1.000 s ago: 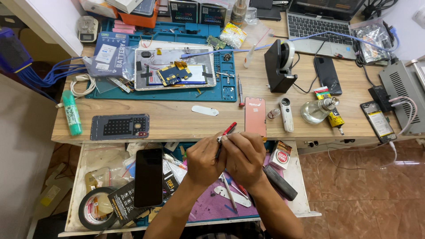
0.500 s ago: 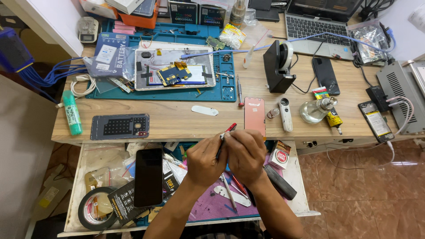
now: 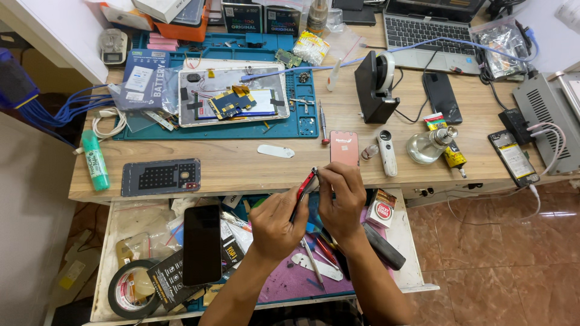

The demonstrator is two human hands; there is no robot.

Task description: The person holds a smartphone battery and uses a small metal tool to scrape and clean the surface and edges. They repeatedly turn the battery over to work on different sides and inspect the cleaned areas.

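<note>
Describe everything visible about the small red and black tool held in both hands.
The red-and-black tool is slim and stick-like, seemingly plastic, with a red upper part and a darker lower part. It is tilted, tip up to the right, above the open drawer at the desk's front edge. The left hand grips its lower part; the right hand pinches its top end. Its exact kind is unclear.

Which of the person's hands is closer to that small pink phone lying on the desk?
Right. The right hand sits just below the pink phone; the left hand is lower and farther left.
</note>
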